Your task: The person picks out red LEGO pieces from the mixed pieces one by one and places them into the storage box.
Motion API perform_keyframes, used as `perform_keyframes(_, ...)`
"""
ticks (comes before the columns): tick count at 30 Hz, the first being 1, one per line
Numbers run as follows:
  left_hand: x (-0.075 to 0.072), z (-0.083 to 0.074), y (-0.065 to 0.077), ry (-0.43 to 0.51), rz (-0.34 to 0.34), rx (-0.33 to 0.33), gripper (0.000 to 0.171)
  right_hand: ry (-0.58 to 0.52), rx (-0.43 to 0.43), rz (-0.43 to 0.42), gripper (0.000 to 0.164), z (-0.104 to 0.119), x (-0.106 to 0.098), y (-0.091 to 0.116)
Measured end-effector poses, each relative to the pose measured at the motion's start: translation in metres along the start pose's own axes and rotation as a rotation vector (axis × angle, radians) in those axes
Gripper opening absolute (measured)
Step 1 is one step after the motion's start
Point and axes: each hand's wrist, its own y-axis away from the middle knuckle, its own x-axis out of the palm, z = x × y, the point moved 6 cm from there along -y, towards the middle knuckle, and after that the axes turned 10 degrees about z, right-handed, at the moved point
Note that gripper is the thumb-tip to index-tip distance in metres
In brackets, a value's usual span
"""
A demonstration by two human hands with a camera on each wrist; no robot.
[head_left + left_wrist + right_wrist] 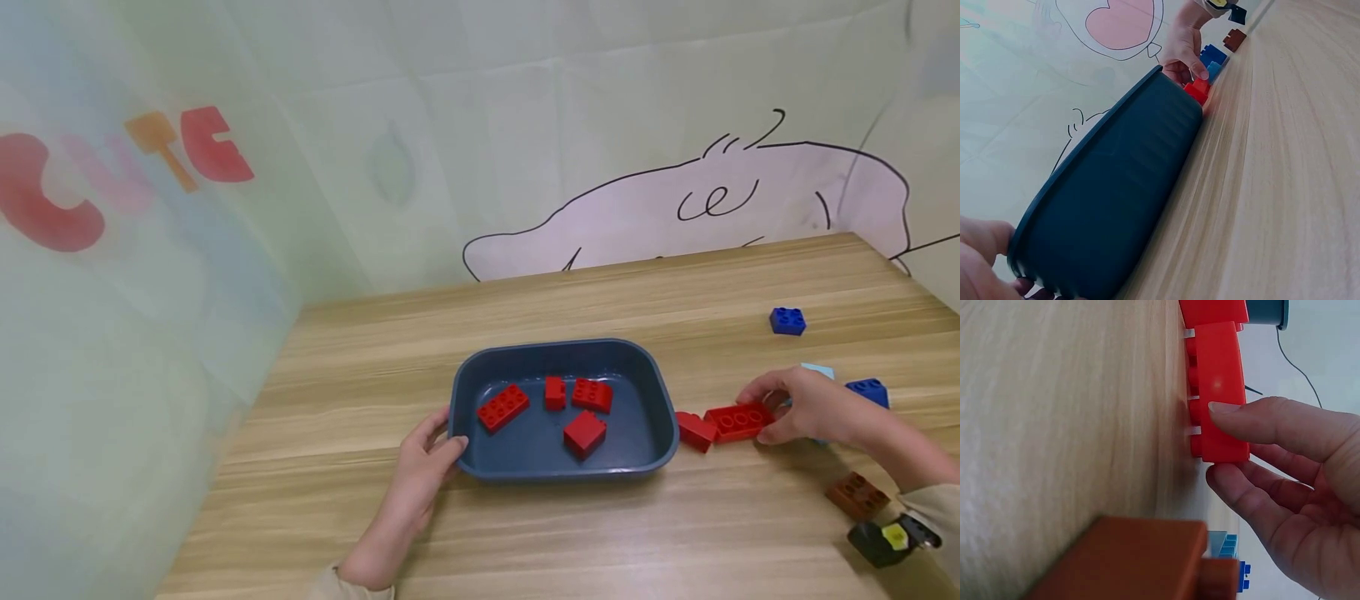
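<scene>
A dark blue tray [551, 473] with rounded corners stands on the table, several red blocks lying inside it. My left hand [429, 458] grips the tray's left end, thumb over the rim and fingers beneath it in the left wrist view. To the right of the tray, my right hand [806, 408] pinches a long red toy brick [738, 422] that lies studs down, its hollow underside facing up. Thumb and fingers sit at the brick's right end in the right wrist view. Another red block [696, 431] lies between that brick and the tray's right wall.
Beyond the right hand lie a blue brick [868, 392] and a light blue piece [817, 369], partly hidden. A second blue brick [787, 321] sits farther back. Under the right forearm is a brown brick [857, 495]. A printed cloth [420, 167] hangs behind the table.
</scene>
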Motion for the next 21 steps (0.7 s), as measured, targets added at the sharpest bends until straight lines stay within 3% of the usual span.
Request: perform_keyframes(21, 0.0006, 0.0001, 0.0002, 0.001, 0.005, -0.004, 0.052, 0.02, 0.014, -0.014, 0.048, -0.0023, -0.0046, 0.0032)
